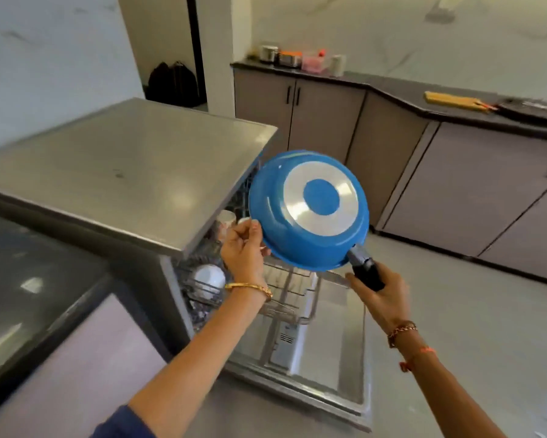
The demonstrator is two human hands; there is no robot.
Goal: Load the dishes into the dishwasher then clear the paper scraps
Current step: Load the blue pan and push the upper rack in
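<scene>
1. A blue pan [308, 207] is held upside down in the air above the open dishwasher [183, 279], its silver-ringed base tilted toward the camera.
2. The right hand [381, 294] is clenched around the pan's black handle [367, 270], which points down and to the right from the pan.
3. The left hand [242, 248] grips the pan's rim on the side opposite the handle, fingers curled under the edge.
4. Below the pan, the dishwasher's lower rack [284, 292] is pulled out over the lowered door [329, 368].
5. A white bowl [209, 278] sits in the rack just inside the dishwasher, left of the pan.
6. White cups [228, 216] show in the upper rack, just behind the left hand.
7. The dishwasher's steel top [123, 172] is bare, and a dark worktop [28, 279] lies to its left.
</scene>
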